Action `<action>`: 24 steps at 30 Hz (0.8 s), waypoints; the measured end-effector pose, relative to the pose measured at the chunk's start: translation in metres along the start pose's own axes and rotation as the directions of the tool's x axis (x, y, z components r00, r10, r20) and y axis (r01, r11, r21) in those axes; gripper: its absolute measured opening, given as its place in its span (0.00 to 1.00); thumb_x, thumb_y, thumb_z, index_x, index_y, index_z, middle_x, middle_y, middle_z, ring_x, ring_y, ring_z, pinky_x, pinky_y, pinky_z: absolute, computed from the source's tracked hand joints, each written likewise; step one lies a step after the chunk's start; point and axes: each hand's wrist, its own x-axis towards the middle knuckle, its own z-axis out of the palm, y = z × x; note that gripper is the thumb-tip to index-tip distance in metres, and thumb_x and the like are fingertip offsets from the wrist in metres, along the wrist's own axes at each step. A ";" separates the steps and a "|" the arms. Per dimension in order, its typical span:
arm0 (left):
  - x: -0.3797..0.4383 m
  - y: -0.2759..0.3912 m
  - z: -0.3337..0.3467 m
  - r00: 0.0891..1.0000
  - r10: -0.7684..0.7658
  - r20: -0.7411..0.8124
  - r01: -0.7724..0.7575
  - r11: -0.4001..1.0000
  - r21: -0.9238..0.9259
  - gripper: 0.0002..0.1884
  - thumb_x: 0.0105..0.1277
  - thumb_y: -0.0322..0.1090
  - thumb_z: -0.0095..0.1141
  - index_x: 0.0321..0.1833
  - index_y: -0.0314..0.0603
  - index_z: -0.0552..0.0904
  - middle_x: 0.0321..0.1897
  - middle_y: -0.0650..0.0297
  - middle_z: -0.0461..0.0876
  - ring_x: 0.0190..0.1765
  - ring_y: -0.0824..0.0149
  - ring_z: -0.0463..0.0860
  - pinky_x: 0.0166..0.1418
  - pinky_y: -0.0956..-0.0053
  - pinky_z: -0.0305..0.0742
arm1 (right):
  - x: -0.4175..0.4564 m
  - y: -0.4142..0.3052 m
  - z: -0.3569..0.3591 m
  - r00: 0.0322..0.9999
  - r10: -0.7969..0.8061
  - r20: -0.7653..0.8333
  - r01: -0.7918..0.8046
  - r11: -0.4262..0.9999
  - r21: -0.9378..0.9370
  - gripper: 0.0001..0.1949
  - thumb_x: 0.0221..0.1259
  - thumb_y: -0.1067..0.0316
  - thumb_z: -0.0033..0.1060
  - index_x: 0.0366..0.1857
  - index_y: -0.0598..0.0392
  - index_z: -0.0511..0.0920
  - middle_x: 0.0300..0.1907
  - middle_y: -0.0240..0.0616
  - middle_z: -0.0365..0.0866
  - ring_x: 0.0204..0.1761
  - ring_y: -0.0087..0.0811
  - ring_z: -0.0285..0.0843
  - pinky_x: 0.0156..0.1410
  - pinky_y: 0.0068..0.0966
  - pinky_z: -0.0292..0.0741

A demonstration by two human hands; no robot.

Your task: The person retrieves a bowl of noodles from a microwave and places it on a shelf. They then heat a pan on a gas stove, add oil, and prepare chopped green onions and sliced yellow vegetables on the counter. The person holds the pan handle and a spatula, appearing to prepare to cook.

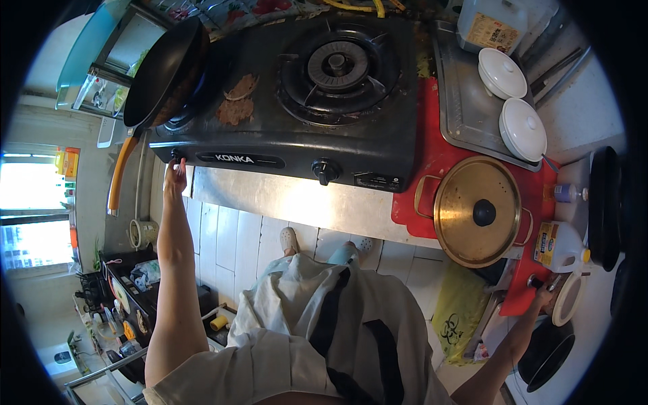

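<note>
My left hand (175, 175) reaches up to the left control knob (174, 153) on the front of a black Konka gas stove (298, 147); its fingers touch or nearly touch the knob. Above it, a black wok (164, 76) with an orange-brown handle (122, 174) sits tilted on the left burner. The right burner (337, 63) is bare, and the right knob (324, 171) points downwards. At the far right, my right hand (544, 295) is at the counter's edge, by a small dark-topped object and a round lidded container (568, 298); its grip is too small to tell.
A brass-coloured lidded pot (468, 202) stands on a red mat (425, 131). Behind it, two white lidded dishes (524, 129) rest on a metal tray (460, 111). Plastic jugs (559, 253) line the right wall. A yellow bag (458, 314) hangs below the counter.
</note>
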 end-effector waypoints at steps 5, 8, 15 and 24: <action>0.002 0.002 -0.003 0.999 -0.043 0.030 0.043 0.999 0.029 0.10 0.60 0.29 0.52 0.37 0.25 0.75 0.33 0.53 0.80 0.37 0.63 0.81 0.41 0.82 0.81 | 0.004 0.005 -0.004 0.936 0.232 0.266 -0.256 0.965 0.059 0.35 0.42 0.45 0.62 0.51 0.64 0.70 0.45 0.54 0.75 0.46 0.49 0.74 0.51 0.35 0.71; 0.006 0.003 -0.006 0.999 -0.035 -0.031 0.036 0.999 0.005 0.11 0.59 0.29 0.52 0.38 0.24 0.75 0.32 0.53 0.79 0.37 0.64 0.81 0.42 0.82 0.81 | -0.026 0.020 -0.008 0.981 0.018 0.192 -0.088 0.929 0.360 0.27 0.44 0.49 0.62 0.42 0.65 0.76 0.39 0.52 0.79 0.40 0.48 0.76 0.48 0.36 0.72; 0.009 0.000 -0.012 0.984 -0.160 0.080 0.159 0.987 0.015 0.14 0.61 0.36 0.52 0.34 0.26 0.74 0.30 0.52 0.80 0.32 0.64 0.83 0.36 0.81 0.82 | -0.230 0.032 -0.012 0.976 -0.043 -0.211 0.082 0.980 0.181 0.19 0.54 0.54 0.54 0.27 0.66 0.76 0.22 0.52 0.77 0.26 0.51 0.75 0.31 0.39 0.72; 0.003 0.007 -0.019 0.863 -0.383 0.330 0.349 0.923 0.161 0.14 0.63 0.39 0.49 0.31 0.31 0.74 0.31 0.52 0.81 0.33 0.67 0.83 0.33 0.82 0.81 | -0.714 -0.037 0.021 0.635 -0.373 0.676 0.256 0.928 0.270 0.15 0.57 0.57 0.47 0.34 0.59 0.77 0.20 0.41 0.76 0.19 0.36 0.73 0.25 0.33 0.71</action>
